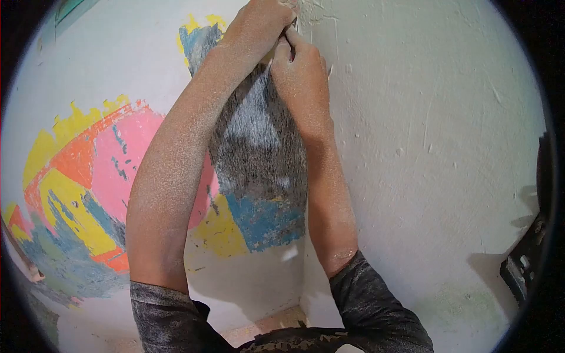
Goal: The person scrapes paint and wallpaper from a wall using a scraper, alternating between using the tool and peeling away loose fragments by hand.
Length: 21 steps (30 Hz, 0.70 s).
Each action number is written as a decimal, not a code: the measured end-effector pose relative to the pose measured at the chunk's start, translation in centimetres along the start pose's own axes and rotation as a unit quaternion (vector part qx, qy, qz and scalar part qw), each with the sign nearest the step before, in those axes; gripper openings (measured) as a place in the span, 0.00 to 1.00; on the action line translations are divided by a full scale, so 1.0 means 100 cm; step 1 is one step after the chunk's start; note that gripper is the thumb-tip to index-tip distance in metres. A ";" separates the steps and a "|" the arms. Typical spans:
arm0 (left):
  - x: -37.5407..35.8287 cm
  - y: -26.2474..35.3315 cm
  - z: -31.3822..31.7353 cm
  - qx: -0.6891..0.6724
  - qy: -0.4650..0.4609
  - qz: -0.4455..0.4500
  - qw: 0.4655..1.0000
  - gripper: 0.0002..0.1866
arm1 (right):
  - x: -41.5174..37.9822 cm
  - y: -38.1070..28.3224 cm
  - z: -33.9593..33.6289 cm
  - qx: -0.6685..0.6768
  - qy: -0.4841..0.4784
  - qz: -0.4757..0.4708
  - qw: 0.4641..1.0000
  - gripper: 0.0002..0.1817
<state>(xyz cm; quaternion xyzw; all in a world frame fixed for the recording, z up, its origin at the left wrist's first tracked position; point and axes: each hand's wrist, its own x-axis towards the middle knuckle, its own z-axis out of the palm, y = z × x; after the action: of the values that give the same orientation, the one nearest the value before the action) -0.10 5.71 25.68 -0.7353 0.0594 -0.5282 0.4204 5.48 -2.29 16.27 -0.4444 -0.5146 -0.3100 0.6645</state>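
Observation:
Both my arms reach up to the wall corner at the top centre, dusted with pale powder. My left hand [265,23] is closed near the top edge, its fingers partly cut off by the frame. Just below and to its right, my right hand [300,65] has its fingers curled together, close to the other hand. What they grip, if anything, is hidden. Behind the forearms lies a dark grey scraped patch [259,147] on the painted wall, with blue paint [268,223] along its lower end.
Pink paint [120,159], yellow and orange areas cover the left wall. The pale right wall [424,147] has rough, raised marks. A black object [527,253] stands out at the far right. A green edge [67,9] shows at the upper left.

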 end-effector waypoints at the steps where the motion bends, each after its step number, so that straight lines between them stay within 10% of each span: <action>1: -0.008 0.008 0.000 -0.004 -0.005 -0.004 1.000 0.09 | -0.009 0.002 0.002 -0.017 -0.001 0.020 1.000 0.18; 3: -0.029 0.033 -0.006 -0.001 -0.144 -0.045 0.989 0.16 | -0.035 0.007 0.000 -0.035 0.000 0.042 0.999 0.18; 6: -0.104 0.092 -0.015 -0.192 -0.111 -0.042 0.974 0.19 | -0.121 0.010 -0.016 -0.040 -0.088 0.199 0.975 0.19; 7: -0.135 0.110 -0.025 -0.295 -0.063 -0.004 0.953 0.21 | -0.172 0.034 -0.011 0.077 -0.015 0.113 0.991 0.19; 8: -0.138 0.145 -0.036 -0.211 -0.387 -0.097 0.893 0.22 | -0.221 0.037 -0.019 0.093 -0.027 0.134 0.986 0.19; 9: -0.198 0.176 -0.022 -0.210 -0.211 -0.050 0.953 0.22 | -0.273 0.052 -0.017 0.075 -0.006 0.116 0.990 0.21; 10: -0.228 0.206 -0.029 -0.270 -0.332 -0.091 0.899 0.23 | -0.312 0.038 -0.038 0.076 -0.094 0.272 0.955 0.23; 11: -0.244 0.229 -0.051 -0.282 -0.255 -0.137 0.915 0.16 | -0.348 0.042 -0.052 0.032 -0.132 0.290 0.947 0.24; 12: -0.267 0.255 -0.068 -0.368 -0.333 -0.289 0.818 0.15 | -0.390 0.054 -0.061 -0.033 -0.127 0.236 0.963 0.25; 15: -0.339 0.313 -0.093 -0.393 -0.284 -0.449 0.750 0.14 | -0.463 0.048 -0.114 -0.088 -0.238 0.416 0.873 0.32; 17: -0.365 0.343 -0.106 -0.428 -0.235 -0.707 0.512 0.11 | -0.470 0.036 -0.128 -0.086 -0.252 0.476 0.838 0.33; 21: -0.397 0.385 -0.123 -0.420 -0.178 -0.770 0.445 0.09 | -0.465 0.042 -0.127 -0.094 -0.203 0.283 0.933 0.34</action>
<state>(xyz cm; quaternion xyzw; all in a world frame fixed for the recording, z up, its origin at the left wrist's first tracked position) -13.86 -4.64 -28.32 -0.6441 -0.3928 -0.4030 -0.5181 1.37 -14.25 -30.47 -0.6854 -0.4598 -0.0588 0.5615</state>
